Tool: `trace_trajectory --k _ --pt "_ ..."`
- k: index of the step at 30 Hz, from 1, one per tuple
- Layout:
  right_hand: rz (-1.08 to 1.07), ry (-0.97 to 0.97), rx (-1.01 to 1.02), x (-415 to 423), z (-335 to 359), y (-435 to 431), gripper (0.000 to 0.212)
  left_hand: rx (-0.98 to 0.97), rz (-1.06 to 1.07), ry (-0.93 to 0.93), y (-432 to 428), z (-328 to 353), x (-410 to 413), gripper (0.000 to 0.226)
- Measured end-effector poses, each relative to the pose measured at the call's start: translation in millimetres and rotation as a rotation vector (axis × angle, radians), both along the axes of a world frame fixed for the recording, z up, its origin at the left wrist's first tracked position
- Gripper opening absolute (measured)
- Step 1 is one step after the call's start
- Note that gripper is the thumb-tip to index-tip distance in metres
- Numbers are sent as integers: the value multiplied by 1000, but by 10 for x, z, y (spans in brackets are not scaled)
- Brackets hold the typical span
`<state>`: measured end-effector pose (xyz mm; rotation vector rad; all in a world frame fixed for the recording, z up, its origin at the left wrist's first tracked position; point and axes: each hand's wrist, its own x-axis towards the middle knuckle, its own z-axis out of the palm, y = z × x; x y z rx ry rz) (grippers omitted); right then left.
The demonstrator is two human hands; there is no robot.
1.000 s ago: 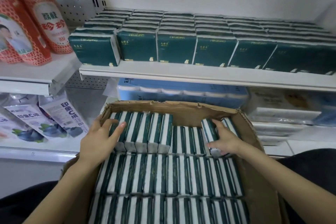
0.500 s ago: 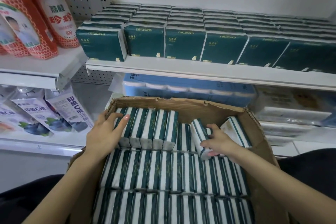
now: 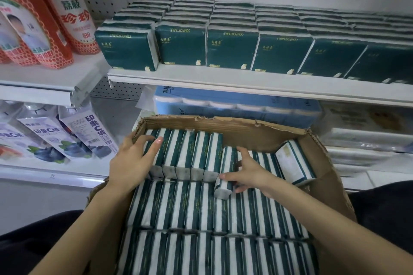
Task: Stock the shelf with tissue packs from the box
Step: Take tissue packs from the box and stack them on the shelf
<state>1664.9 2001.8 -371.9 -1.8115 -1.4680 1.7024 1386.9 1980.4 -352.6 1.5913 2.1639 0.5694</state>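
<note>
An open cardboard box (image 3: 234, 126) sits low in front of me, filled with rows of green-and-white tissue packs (image 3: 201, 207) standing on edge. In the back row several packs (image 3: 187, 154) stand raised. My left hand (image 3: 130, 164) rests against the left end of this raised group, fingers stretched over the top. My right hand (image 3: 251, 173) holds one pack (image 3: 223, 182) at the right end of the group, thumb across its top. Another pack (image 3: 295, 164) leans tilted in the box's back right corner. On the white shelf (image 3: 223, 82) above, dark green tissue packs (image 3: 182, 46) stand in rows.
Red-orange bottles (image 3: 67, 13) stand on the upper left shelf and white cartons (image 3: 93, 134) on the lower left one. Blue-wrapped paper rolls (image 3: 234, 107) lie behind the box under the shelf. Pale packages (image 3: 362, 138) are stacked at the lower right.
My right hand has carried its pack leftward from the back right corner up against the raised group. The left hand has stayed at the group's left end.
</note>
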Motion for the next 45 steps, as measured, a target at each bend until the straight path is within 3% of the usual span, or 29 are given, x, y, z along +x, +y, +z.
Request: trace_trajectory --k 4,14,24,37,40,45 --pt "77 -43 64 103 16 62 92 2 4 -11 15 -6 -6 71" --pt "77 -94 166 224 -47 145 31 1 -14 18 29 -23 -25 67" --pt "77 -165 284 220 -54 140 20 3 -5 11 21 12 4 65" --pt "167 -387 522 286 226 171 28 2 -24 27 21 -22 -22 67" --pt "128 -372 589 293 384 208 27 201 -41 2 23 -13 12 61" --pt "-76 -181 718 204 697 280 24 556 -88 -237 -28 181 213 49"
